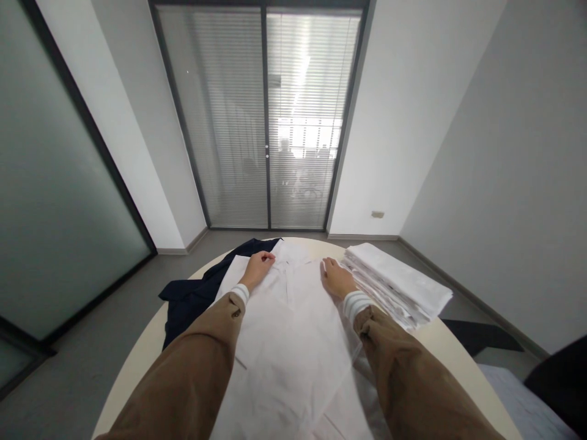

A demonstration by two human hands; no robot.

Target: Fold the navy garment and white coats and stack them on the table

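A white shirt lies spread lengthwise on a round cream table, its collar end at the far side. My left hand is closed in a pinch on the cloth at the shirt's upper left, near the collar. On the opposite side my right hand rests at the shirt's upper right edge. Its fingers are extended and slightly apart, touching the fabric. Some light creases run across the shirt, and its lower end passes out of view between my forearms.
Dark navy cloth lies on the left of the table, partly under the shirt. A stack of folded white fabric sits close to my right hand. Beyond stand a glass partition with blinds and white walls. Something black is at lower right.
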